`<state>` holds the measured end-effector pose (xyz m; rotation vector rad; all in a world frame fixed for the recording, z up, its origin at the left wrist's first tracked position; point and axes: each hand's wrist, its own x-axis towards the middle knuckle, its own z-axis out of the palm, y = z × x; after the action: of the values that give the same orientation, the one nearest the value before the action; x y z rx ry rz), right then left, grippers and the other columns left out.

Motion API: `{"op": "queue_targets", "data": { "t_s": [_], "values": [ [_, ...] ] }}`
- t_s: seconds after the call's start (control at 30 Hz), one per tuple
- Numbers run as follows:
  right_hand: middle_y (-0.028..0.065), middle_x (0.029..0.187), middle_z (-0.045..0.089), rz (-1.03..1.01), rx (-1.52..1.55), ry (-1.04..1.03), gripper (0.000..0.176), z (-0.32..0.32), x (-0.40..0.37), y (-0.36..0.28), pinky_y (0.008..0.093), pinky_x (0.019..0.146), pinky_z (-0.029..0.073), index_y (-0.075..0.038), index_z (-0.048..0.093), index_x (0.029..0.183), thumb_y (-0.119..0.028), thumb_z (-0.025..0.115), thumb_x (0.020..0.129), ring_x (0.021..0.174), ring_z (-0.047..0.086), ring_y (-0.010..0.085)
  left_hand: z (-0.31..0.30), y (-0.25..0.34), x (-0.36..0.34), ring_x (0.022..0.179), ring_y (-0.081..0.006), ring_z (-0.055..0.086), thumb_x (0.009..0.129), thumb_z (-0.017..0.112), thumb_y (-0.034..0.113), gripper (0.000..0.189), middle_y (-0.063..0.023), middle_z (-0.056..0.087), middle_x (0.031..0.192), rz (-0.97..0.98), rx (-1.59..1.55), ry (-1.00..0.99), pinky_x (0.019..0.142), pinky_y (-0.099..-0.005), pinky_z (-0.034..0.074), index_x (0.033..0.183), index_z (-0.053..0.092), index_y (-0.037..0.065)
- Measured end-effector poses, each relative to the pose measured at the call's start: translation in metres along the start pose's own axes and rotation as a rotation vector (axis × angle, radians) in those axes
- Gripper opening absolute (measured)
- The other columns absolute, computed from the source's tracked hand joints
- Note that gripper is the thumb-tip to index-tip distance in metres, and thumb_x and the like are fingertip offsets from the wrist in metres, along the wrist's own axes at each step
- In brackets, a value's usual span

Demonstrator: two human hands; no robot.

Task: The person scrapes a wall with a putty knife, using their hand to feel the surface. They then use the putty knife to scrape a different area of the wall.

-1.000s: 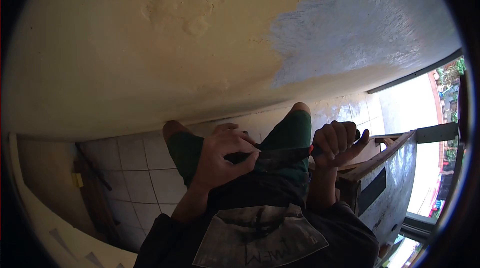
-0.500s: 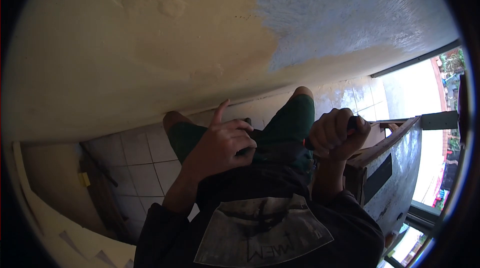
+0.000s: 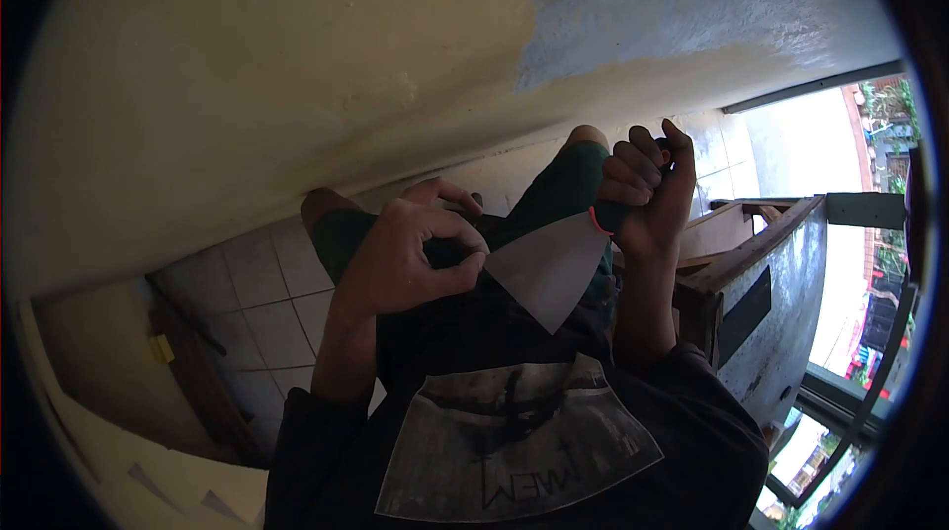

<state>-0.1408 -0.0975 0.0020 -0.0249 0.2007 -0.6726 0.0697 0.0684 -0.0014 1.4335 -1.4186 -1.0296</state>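
My right hand (image 3: 643,184) is wrapped round the dark handle of a putty knife (image 3: 551,271), which has orange-red trim where the blade begins. The wide, flat metal blade points left and down across my lap, its broad face toward me. At the blade's left corner, the thumb and a fingertip of my left hand (image 3: 410,248) are pinched together and touch the edge. Most of the handle is hidden inside my right fist. Below the blade is my dark shirt with a printed panel (image 3: 524,446).
Close ahead stands a wall (image 3: 247,75), tan with a rough blue patch (image 3: 672,6). Light floor tiles (image 3: 262,283) lie around my legs. To the right is a worn wooden piece of furniture (image 3: 771,283), beside a bright opening. A dark plank (image 3: 203,382) lies at left.
The putty knife's blade has turned into view, where it was hidden before. My right hand has risen and rotated; my left fingers have closed into a pinch at the blade's corner.
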Motion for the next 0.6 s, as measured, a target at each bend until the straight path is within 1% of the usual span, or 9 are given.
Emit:
{"op": "queue_targets", "data": {
  "t_s": [0.03, 0.13, 0.23, 0.33, 0.43, 0.53, 0.6],
  "values": [
    [-0.0022, 0.056, 0.032, 0.007, 0.030, -0.001, 0.037, -0.001, 0.001, 0.001, 0.0203, 0.043, 0.032, -0.011, 0.037, 0.063, -0.033, 0.043, 0.092, 0.047, 0.030, 0.0069, 0.000, -0.001, 0.000, 0.097, -0.0250, 0.060, 0.065, 0.069, 0.011, 0.013, -0.0099, 0.065, 0.091, -0.022, -0.023, -0.016, 0.089, -0.0372, 0.042, 0.077, 0.071, 0.005],
    [-0.0019, 0.057, 0.034, -0.032, 0.040, 0.051, 0.035, -0.001, 0.001, 0.002, 0.0204, 0.044, 0.033, -0.011, 0.038, 0.063, -0.030, 0.046, 0.091, 0.050, 0.031, 0.0077, 0.000, -0.001, 0.002, 0.104, -0.0229, 0.055, 0.065, 0.069, 0.009, 0.013, -0.0040, 0.066, 0.078, -0.073, -0.015, 0.006, 0.088, -0.0354, 0.043, 0.078, 0.070, 0.005],
    [-0.0016, 0.059, 0.036, -0.227, -0.025, 0.169, 0.030, 0.003, -0.001, 0.001, 0.0214, 0.047, 0.035, -0.010, 0.041, 0.066, -0.026, 0.049, 0.089, 0.053, 0.033, 0.0089, 0.008, 0.008, 0.005, 0.114, -0.0293, 0.050, 0.068, 0.068, 0.007, 0.017, -0.0063, 0.066, 0.101, 0.020, 0.102, 0.200, 0.094, -0.0407, 0.040, 0.084, 0.072, 0.009],
    [-0.0012, 0.059, 0.037, -0.327, -0.046, 0.251, 0.024, 0.006, -0.001, -0.004, 0.0228, 0.050, 0.038, -0.010, 0.043, 0.069, -0.023, 0.052, 0.087, 0.055, 0.036, 0.0098, 0.014, 0.025, -0.002, 0.126, -0.0360, 0.038, 0.068, 0.076, 0.016, 0.019, -0.0064, 0.057, 0.122, 0.292, 0.430, 0.192, 0.102, -0.0498, 0.034, 0.087, 0.073, 0.019],
    [-0.0012, 0.060, 0.038, -0.334, -0.062, 0.259, 0.020, 0.002, 0.000, -0.006, 0.0236, 0.053, 0.041, -0.010, 0.044, 0.072, -0.020, 0.052, 0.087, 0.058, 0.039, 0.0103, 0.030, 0.024, -0.011, 0.132, -0.0394, 0.029, 0.063, 0.081, 0.027, 0.022, -0.0050, 0.052, 0.128, 0.327, 0.541, 0.176, 0.107, -0.0561, 0.026, 0.083, 0.073, 0.030],
    [-0.0016, 0.060, 0.039, -0.354, -0.072, 0.277, 0.018, -0.001, 0.001, -0.005, 0.0234, 0.056, 0.043, -0.010, 0.044, 0.074, -0.018, 0.051, 0.088, 0.058, 0.040, 0.0106, 0.046, 0.014, -0.011, 0.133, -0.0370, 0.028, 0.056, 0.082, 0.034, 0.024, -0.0035, 0.055, 0.122, 0.466, 0.568, 0.312, 0.109, -0.0571, 0.024, 0.077, 0.072, 0.033],
    [-0.0018, 0.060, 0.040, -0.367, -0.088, 0.284, 0.017, -0.004, 0.001, -0.004, 0.0235, 0.057, 0.044, -0.010, 0.044, 0.075, -0.017, 0.051, 0.088, 0.059, 0.041, 0.0106, 0.052, 0.016, -0.010, 0.133, -0.0361, 0.028, 0.057, 0.082, 0.031, 0.021, -0.0018, 0.056, 0.120, 0.471, 0.559, 0.349, 0.109, -0.0570, 0.024, 0.075, 0.071, 0.032]
  ]
}}
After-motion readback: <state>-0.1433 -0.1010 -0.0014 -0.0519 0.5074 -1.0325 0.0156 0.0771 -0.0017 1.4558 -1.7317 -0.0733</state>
